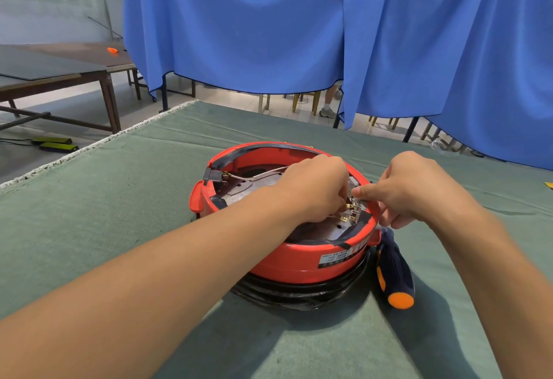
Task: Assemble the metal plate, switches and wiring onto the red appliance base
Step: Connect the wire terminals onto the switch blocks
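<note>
Both hands work inside the red appliance base (302, 259) on the green mat (119, 214): left hand (314, 187) curled, seemingly pinching a brass terminal (348, 205) above the metal plate (251, 188); right hand (419, 190) pinches the rim, steadying; a screwdriver (395, 271) lies just beside it

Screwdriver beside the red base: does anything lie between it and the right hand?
Nothing visible does. The screwdriver lies on the green mat, against the red base on its right side, just below the right hand, with only bare mat and the base's rim between. That hand is busy at the brass terminals with the left hand.
</note>
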The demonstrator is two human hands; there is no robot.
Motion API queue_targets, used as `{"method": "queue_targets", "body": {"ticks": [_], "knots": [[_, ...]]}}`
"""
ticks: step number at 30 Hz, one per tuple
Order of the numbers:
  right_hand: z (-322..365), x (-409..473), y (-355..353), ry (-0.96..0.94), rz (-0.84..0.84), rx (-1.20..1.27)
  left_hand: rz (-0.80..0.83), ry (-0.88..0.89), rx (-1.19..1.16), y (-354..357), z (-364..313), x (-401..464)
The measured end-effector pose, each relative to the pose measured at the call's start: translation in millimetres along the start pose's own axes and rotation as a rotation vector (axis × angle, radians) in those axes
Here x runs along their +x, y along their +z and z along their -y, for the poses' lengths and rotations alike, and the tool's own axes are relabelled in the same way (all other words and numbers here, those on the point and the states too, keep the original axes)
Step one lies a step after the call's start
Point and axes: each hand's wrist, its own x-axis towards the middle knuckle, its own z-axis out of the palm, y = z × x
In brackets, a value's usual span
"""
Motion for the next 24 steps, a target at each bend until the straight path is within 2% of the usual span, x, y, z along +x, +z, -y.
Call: {"method": "queue_targets", "body": {"ticks": [12, 24], "knots": [[2.3, -1.1, 1.6, -0.002, -0.021, -0.009, -0.024, 0.041, 0.115, -2.6, -3.0, -1.1], [-4.8, 4.2, 2.6, -0.034, -0.079, -0.031, -0.024, 0.014, 0.077, 1.1, -5.4, 2.4]]}}
